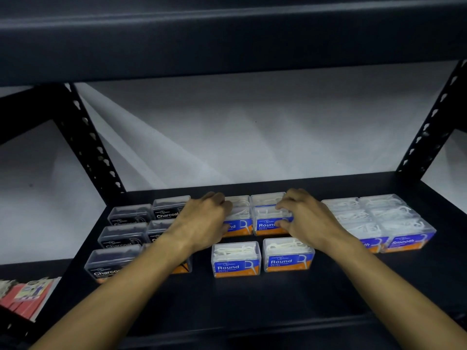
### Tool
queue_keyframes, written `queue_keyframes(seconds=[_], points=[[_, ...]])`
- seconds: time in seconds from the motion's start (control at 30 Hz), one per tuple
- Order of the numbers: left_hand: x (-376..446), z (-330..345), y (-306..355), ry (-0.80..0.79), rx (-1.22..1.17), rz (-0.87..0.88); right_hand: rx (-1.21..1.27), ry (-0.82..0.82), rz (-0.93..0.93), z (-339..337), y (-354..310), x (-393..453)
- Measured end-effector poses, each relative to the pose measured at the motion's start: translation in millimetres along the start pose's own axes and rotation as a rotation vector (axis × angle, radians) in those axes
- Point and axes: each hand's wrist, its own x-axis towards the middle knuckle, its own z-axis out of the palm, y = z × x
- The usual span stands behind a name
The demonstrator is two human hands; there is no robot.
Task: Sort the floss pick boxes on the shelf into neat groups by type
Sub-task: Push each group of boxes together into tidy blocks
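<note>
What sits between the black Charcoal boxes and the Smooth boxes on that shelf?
In the head view, the Round boxes sit between the Charcoal boxes and Smooth boxes, with both hands on their middle row.

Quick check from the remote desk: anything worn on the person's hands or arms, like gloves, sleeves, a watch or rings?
Nothing worn that shows. The left hand and right hand are bare, with no gloves and no visible rings. Both forearms are bare up to the frame edge: no sleeves, watch or bands in view.

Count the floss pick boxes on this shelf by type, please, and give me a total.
Charcoal boxes, left group: 6, one mostly hidden by the left hand's arm
Round boxes, middle group: 6
Smooth boxes, right group: 6
Total: 18
</note>
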Motion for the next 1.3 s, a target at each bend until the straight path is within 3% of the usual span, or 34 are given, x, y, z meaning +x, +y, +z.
queue_keyframes(seconds=[0.27,0.43,0.53,0.63,0.9,1.3], points=[[-5,-1,-3,0.01,-0.043,-0.065,-0.015,0.024,-0.01,2,3,0],[-26,-15,11,0.118,-0.133,-0.102,-0.004,0.041,0.009,-1,2,-4],[-47,-14,27,0.212,-0.101,-0.006,0.066,0.228,0.02,0,-2,-21],[-65,1,39,0.176,-0.095,0.069,0.127,0.451,-0.046,10,-8,-49],[-70,31,56,0.245,-0.019,0.018,-0.018,0.344,-0.105,45,-11,-84],[-48,42,64,0.28,-0.089,-0.18,-0.017,0.414,-0.046,62,-13,-56]])
